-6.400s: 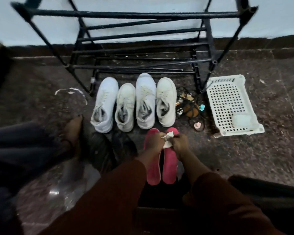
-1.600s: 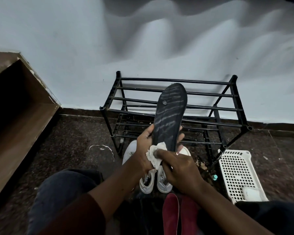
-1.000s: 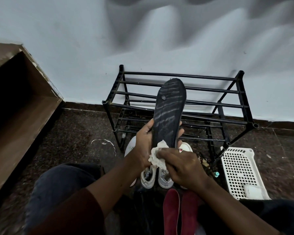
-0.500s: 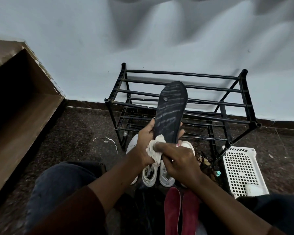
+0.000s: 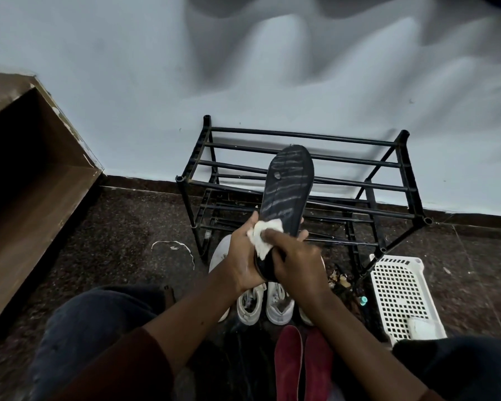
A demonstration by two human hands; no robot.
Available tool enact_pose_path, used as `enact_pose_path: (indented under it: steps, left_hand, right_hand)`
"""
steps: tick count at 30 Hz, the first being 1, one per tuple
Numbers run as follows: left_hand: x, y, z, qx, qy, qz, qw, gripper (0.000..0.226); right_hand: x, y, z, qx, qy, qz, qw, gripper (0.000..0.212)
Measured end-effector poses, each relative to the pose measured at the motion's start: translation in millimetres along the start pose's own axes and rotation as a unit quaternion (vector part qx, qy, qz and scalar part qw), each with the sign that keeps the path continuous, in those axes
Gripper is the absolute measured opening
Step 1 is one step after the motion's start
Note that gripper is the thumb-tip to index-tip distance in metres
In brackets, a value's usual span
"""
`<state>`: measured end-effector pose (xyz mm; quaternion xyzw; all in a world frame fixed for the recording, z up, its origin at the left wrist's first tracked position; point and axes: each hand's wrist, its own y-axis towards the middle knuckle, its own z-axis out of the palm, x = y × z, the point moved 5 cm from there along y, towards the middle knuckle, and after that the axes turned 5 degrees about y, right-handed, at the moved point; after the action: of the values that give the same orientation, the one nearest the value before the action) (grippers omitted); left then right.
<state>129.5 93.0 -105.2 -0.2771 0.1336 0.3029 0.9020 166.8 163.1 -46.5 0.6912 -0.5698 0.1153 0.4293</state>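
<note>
A black shoe (image 5: 287, 189) stands upright in the air, its grey-streaked sole turned toward me. My left hand (image 5: 243, 259) grips its lower end from the left and from behind. My right hand (image 5: 298, 260) pinches a small white cloth (image 5: 262, 237) and presses it against the lower part of the sole. The heel end is hidden behind both hands.
A black metal shoe rack (image 5: 315, 192) stands bare against the wall. White sneakers (image 5: 265, 303) line the floor before it, with red shoes (image 5: 301, 363) nearer me. A white perforated basket (image 5: 399, 293) lies right, a brown wooden cabinet (image 5: 32, 180) left.
6.4 s ago both hands wiped a red shoe on the floor. Now they hold a black shoe raised. Over the last second the cloth rubbed near the sole's lower part.
</note>
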Motion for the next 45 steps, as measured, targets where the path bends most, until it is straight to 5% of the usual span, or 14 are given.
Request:
enact_pose_path:
  steps: [4,8,15,22,27,35,40,45]
  left_hand:
    - [-13,-3,-4,0.002,-0.026,0.031,0.999,0.085]
    - [-14,-7,2,0.007,-0.007,0.031,0.999,0.088]
    - [-17,-9,12,0.016,0.022,0.044,0.999,0.069]
    - [-32,-16,-3,-0.022,0.017,0.106,0.994,0.072]
    - [-32,-18,-7,-0.017,0.005,0.099,0.995,0.075]
    - [-30,-19,-2,-0.033,0.031,0.061,0.997,0.076]
    - [-38,-17,-10,-0.037,-0.003,0.109,0.993,0.074]
    - [-38,-17,-16,-0.023,-0.007,0.124,0.992,0.078]
  right_hand:
    - [14,-34,7,0.031,0.048,-0.080,0.995,0.030]
    - [13,-35,3,0.036,-0.027,-0.154,0.987,0.032]
    - [19,8,0,-0.008,-0.128,-0.045,0.991,0.024]
    - [43,-34,11,-0.070,-0.102,-0.056,0.991,0.034]
    - [40,-27,16,-0.040,-0.136,-0.075,0.987,0.033]
    - [35,3,16,-0.008,-0.203,0.014,0.979,0.036]
    - [52,-22,20,-0.040,-0.125,-0.022,0.991,0.040]
    - [48,-28,14,0.015,-0.067,-0.088,0.994,0.030]
